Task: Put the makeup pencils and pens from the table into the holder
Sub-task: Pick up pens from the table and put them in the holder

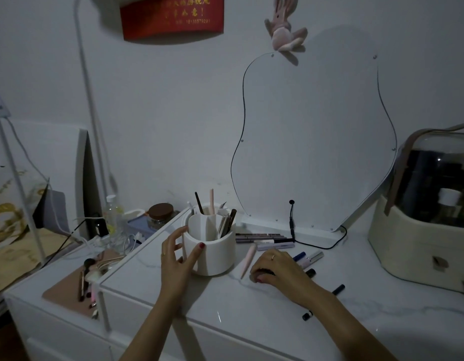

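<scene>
A white round holder [212, 254] with dividers stands on the white marble tabletop [251, 308], with several pencils and pens upright in it. My left hand [173, 259] grips its left front, thumb on the wall. My right hand [275, 267] rests on the table to its right, fingers curled over what looks like a dark pen. A pink pencil [247, 259] lies between holder and hand. Several pens [262, 238] lie in a row behind. More pens [307, 259] fan out behind my right hand. A black pen [339, 289] and a short black one [307, 315] lie nearer the front.
A wavy mirror [316, 139] leans on the wall, and a black cable [316, 244] runs along its base. A cream cosmetic case [408, 243] fills the right end. The lower left shelf holds brushes on a pink mat [79, 280], a bottle [113, 217] and a jar [160, 216].
</scene>
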